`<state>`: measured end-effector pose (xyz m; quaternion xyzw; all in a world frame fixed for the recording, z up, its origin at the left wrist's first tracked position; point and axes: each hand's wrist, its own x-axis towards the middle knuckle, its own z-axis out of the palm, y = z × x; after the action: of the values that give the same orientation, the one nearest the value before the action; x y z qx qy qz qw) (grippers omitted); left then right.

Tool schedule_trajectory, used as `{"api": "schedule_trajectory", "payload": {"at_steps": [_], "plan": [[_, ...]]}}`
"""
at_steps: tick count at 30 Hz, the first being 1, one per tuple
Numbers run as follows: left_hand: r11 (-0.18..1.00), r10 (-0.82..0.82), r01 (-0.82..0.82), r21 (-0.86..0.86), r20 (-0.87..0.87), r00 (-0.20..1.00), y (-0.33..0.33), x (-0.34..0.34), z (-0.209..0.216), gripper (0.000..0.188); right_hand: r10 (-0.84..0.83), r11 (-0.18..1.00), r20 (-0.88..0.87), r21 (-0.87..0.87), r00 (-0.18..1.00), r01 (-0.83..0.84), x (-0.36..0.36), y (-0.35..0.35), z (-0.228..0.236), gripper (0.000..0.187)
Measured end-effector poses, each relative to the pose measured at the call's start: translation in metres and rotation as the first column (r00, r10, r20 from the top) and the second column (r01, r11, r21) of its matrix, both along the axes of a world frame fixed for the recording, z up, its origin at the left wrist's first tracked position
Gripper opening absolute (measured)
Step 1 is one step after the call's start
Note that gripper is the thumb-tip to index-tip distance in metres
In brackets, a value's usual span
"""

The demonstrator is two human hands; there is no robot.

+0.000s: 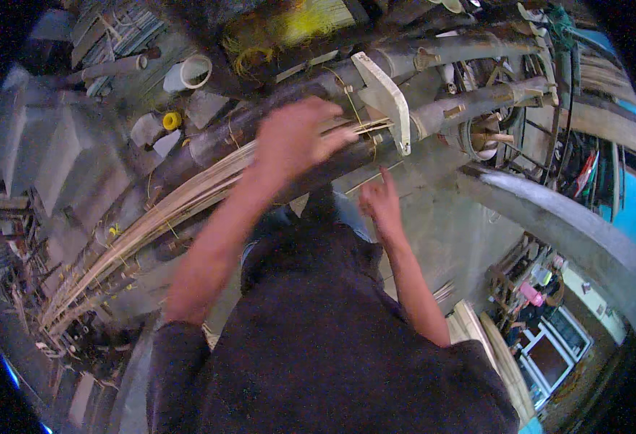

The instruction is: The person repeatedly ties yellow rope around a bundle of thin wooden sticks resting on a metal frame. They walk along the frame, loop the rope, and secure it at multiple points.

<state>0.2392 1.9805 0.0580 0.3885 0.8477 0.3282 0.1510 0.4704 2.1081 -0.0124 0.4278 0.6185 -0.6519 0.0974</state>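
Note:
A long bundle of thin, pale split strips, perhaps bamboo [180,189], runs from the lower left up to the centre along thick poles [206,148]. My left hand [294,139] is over the bundle near its right end, blurred, with thumb and fingers apart on either side of the strips. Just past its fingertips, the strip ends reach a whitish upright board [390,98] set across the poles. My right hand [381,202] hovers below and right of the bundle, apart from it. Its index finger points up while the others look partly curled, and I see nothing held.
Thin yellow ties [115,231] loop around the poles and bundle. Beyond lie a tangle of yellow strands [289,32], a white pipe end [196,71] and a yellow roll [172,121]. A concrete ledge [549,210] stands right, near a white-framed window-like panel [555,353].

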Motion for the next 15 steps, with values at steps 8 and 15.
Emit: {"api": "schedule_trajectory", "payload": {"at_steps": [8,15], "plan": [[0.962,0.197,-0.204,-0.182,-0.060,0.979,0.036,0.057,-0.028,0.011,0.944,0.156,0.036,0.825,0.327,-0.543,-0.133,0.103,0.229,0.007],[0.927,0.376,-0.356,0.120,-0.274,0.885,0.052,0.070,-0.047,0.013,0.966,-0.127,0.006,0.882,-0.259,-0.453,-0.287,0.017,0.191,0.035]]}}
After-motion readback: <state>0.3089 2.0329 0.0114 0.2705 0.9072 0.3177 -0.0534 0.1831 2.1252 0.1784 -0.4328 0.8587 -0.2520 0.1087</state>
